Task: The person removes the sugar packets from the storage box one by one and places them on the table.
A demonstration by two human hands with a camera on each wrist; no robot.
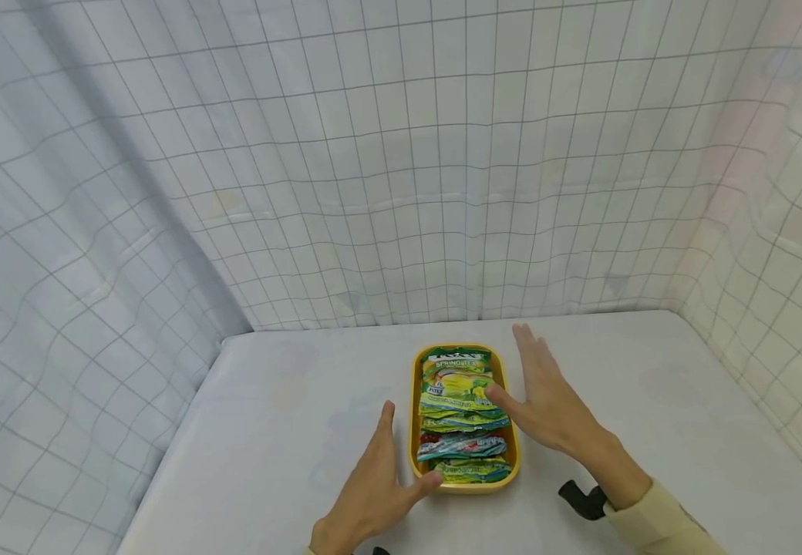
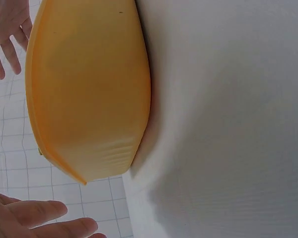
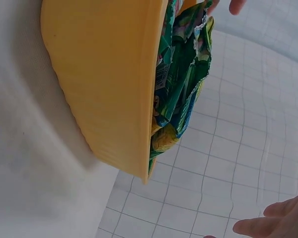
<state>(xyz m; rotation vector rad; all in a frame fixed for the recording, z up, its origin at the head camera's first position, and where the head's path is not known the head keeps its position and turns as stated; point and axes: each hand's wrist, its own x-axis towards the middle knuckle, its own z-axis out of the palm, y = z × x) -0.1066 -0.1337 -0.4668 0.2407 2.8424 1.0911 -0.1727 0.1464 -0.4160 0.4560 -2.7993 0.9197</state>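
Observation:
A yellow plastic tub (image 1: 416,462) stands on the white table, filled with a row of shiny candy packets (image 1: 453,385), mostly green and yellow with one red and blue. My left hand (image 1: 373,482) is at the tub's near left side, fingers extended and thumb pointing toward its near corner. On the other side, my right hand (image 1: 547,401) is raised with straight fingers, its thumb overlapping the packets in the head view. Both wrist views show the tub's smooth outer wall (image 2: 89,89) with the fingers apart from it. Neither hand holds anything.
A white tabletop (image 1: 269,432) surrounds the tub. White curtains with a dark grid pattern (image 1: 401,177) hang behind and at both sides. A black strap piece (image 1: 584,499) shows by the right wrist, next to a cream sleeve (image 1: 658,520).

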